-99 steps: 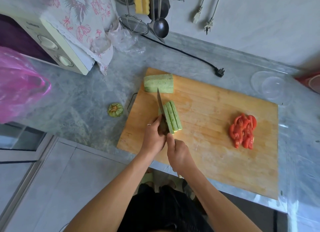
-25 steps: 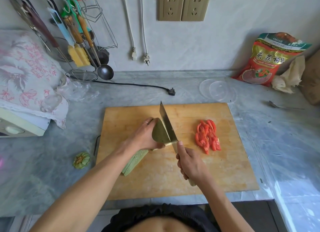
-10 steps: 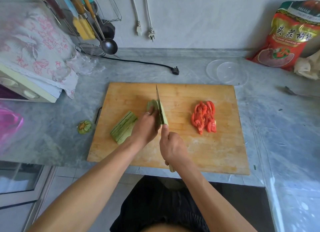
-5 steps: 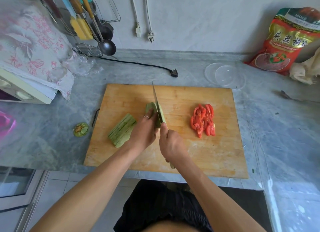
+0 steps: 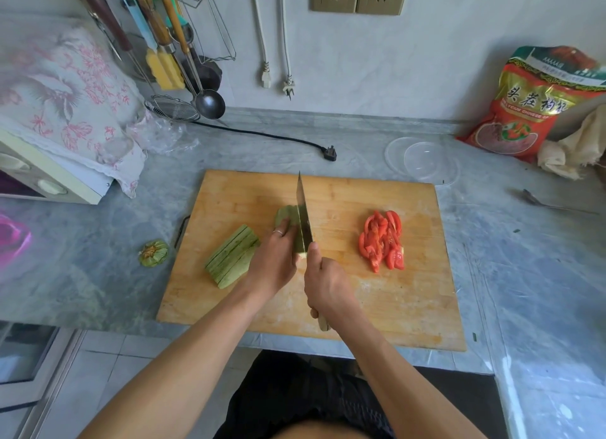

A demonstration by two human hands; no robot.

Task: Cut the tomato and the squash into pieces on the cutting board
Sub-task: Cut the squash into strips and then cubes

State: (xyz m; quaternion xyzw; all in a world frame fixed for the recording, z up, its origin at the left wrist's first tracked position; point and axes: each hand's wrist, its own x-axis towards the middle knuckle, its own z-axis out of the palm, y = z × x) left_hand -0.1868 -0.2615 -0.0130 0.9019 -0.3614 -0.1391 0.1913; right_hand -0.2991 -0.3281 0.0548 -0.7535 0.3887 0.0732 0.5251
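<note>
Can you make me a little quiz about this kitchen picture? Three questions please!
1. True or false: the tomato slices lie to the right of the knife on the cutting board.
2. Which hand grips the knife handle? A) left hand B) right hand
3. Fill in: the left hand holds a piece of ____ steady beside the blade.

Key: 1 true. 2 B. 3 squash: the squash half; the sliced squash pile lies apart, to its left.
</note>
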